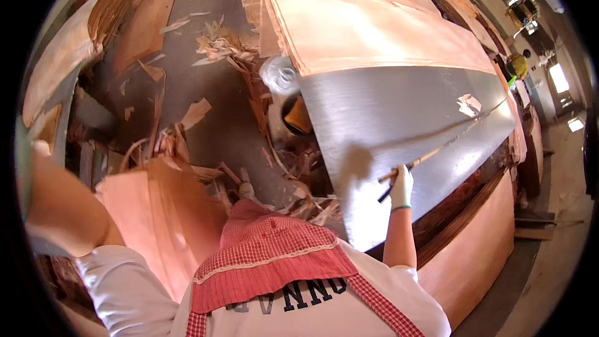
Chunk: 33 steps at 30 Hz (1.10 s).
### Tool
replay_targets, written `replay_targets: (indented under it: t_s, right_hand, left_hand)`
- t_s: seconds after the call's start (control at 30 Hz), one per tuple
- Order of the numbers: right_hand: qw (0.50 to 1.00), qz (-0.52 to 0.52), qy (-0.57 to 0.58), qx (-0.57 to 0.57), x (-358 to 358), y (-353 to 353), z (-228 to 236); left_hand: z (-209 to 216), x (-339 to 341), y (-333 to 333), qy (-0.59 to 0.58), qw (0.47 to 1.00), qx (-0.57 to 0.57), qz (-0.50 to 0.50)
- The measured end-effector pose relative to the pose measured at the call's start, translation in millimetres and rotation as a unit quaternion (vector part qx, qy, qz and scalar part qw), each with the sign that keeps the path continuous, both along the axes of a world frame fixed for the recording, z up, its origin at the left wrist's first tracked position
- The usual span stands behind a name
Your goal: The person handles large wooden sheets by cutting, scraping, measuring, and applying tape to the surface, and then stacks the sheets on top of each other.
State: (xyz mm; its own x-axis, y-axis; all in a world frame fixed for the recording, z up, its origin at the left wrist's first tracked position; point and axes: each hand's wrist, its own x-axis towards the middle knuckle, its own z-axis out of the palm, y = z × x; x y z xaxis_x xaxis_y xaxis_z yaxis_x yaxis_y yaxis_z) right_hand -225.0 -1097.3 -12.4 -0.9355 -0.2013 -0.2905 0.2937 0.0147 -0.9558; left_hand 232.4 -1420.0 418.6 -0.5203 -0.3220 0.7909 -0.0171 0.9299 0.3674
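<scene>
My right hand [401, 188], in a white glove with a green cuff, is closed round a long thin stick [427, 155]. The stick reaches to the right over a smooth grey metal tabletop [399, 112], and its shadow falls on the surface. A short dark piece, perhaps a handle, also juts out below that fist; I cannot tell what it is. Near the stick's far part lies a small torn veneer scrap [469, 105]. My left arm [62, 212] is bent and raised at the left rim, where its hand is cut off and too unclear to read.
A stack of wood veneer sheets [380, 34] covers the table's far part. More veneer sheets [474, 249] stand at the lower right and others [150, 212] at the lower left. Scraps [224, 47] litter the floor. A clear plastic container [279, 76] stands beside the table. Another person [517, 65] is far right.
</scene>
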Motion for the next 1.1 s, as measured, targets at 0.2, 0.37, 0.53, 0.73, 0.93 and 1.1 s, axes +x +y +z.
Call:
replay_targets:
  t_s: [0.2,0.37,0.53,0.73,0.93,1.1]
  right_hand:
    - [0.979,0.200,0.021,-0.007,186,-259,121]
    - [0.943,0.322,-0.083,-0.027,190,-351,127]
    - [0.997,0.064,-0.050,-0.002,68,-387,46]
    - [0.997,0.005,-0.060,0.049,-28,-470,-19]
    - [0.942,0.016,0.085,0.325,-35,-526,7]
    - [0.996,-0.044,0.071,0.041,-54,-607,65]
  left_hand:
    - [-152,-96,-147,-0.360,0.887,0.185,-0.222]
    - [-260,-140,-211,-0.590,0.615,0.494,-0.169]
    - [-307,-175,-295,-0.468,0.774,0.376,-0.201]
    - [-277,-212,-391,-0.477,0.712,0.489,-0.164]
    - [-321,-243,-498,-0.421,0.833,0.333,-0.131]
    - [-376,-314,-552,-0.422,0.765,0.452,-0.178]
